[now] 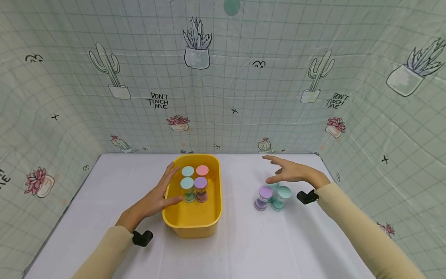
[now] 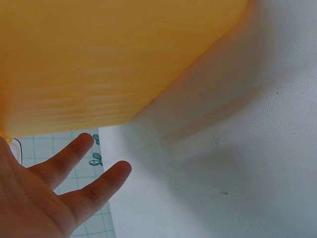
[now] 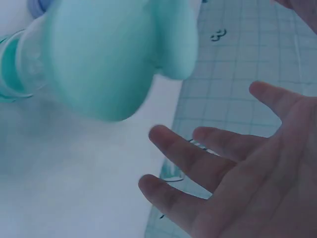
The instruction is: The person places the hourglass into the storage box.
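Observation:
A yellow bin [image 1: 192, 217] stands left of centre on the white table. Inside its far half, several small sand timers stand upright; one has a purple cap [image 1: 200, 182], another a pink cap [image 1: 202, 170], others light blue caps [image 1: 187, 183]. My left hand [image 1: 153, 201] is at the bin's left side, fingers spread along the rim and thumb reaching over it. To the right stand a purple sand timer [image 1: 263, 197] and two teal ones, the front one [image 1: 281, 198] partly covering the other. My right hand [image 1: 292, 171] hovers just above and behind them, fingers extended, holding nothing.
The white table [image 1: 233, 248] ends at the back against a hanging grid-patterned cloth [image 1: 230, 77] printed with cacti, which also closes off both sides. Each wrist wears a black device, one near the bin [image 1: 142, 238] and one near the teal timers [image 1: 307, 197].

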A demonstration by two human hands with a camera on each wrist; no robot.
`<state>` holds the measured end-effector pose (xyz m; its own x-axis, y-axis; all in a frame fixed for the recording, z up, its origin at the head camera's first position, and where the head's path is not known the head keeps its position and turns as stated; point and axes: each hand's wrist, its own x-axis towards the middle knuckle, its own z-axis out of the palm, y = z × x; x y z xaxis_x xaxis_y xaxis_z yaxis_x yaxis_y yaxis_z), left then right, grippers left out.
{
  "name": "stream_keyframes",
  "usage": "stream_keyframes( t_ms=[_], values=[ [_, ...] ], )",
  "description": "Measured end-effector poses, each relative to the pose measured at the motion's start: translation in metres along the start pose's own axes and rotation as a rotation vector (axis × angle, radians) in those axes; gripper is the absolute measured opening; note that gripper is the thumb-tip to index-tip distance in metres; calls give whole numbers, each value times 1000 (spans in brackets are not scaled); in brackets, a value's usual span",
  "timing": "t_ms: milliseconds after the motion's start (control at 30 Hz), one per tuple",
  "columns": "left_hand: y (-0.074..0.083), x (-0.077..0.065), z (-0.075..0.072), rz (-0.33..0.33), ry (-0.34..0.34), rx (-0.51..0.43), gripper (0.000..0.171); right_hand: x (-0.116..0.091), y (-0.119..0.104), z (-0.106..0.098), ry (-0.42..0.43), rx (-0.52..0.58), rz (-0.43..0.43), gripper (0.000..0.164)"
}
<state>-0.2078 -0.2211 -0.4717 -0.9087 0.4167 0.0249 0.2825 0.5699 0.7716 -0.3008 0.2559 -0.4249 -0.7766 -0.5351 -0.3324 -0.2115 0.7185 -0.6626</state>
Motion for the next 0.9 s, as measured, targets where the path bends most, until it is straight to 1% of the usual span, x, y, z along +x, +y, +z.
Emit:
stream_keyframes(
  t_ms=[133, 233, 467, 733, 833, 900],
  values=[
    [2, 1, 0, -4, -3, 0, 99, -6, 9, 5, -49, 5, 31, 96],
    [2, 1, 0, -3, -2, -3, 99, -8, 12, 8, -69, -6, 46, 91],
    [0, 0, 1, -4, -1, 3, 99, -7, 16, 14, -66, -57, 86, 77],
    [0, -1, 1, -26, -2, 13, 100, -4, 20, 16, -82, -24, 91, 64],
    [0, 0, 1, -21, 0, 16, 100, -4, 19, 15, -92, 9, 90, 58],
    [0, 0, 0, -15, 1, 15, 100, -4, 19, 16, -102, 50, 95, 54]
  ],
)
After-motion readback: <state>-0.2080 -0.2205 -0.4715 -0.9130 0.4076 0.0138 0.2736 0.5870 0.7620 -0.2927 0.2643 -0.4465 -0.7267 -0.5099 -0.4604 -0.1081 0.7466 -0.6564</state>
